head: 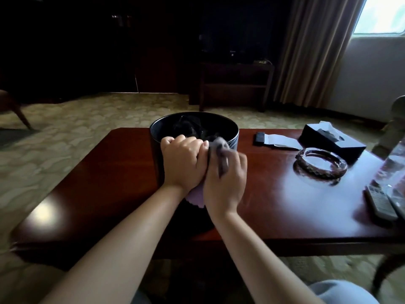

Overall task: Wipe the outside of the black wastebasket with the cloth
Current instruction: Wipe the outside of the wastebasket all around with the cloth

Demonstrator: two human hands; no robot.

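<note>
Wastebasket (232, 140), black and round, stands near the table's (92, 178) far edge. Left hand (183, 162) curls over its near rim, gripping it. Right hand (225, 183), touching the left, clutches the pale cloth (220, 148) against the basket's outside. Glass ashtray (320, 164) sits toward the right edge.

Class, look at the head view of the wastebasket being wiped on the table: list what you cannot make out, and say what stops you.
- Near side of the black wastebasket: hidden by the left hand and right hand.
- Cloth: motion-blurred and mostly covered, so its shape is unclear.
- Wastebasket contents: too dark.
- Remote controls: cut off by the right edge.
- Room behind the table: in deep shadow.
</note>
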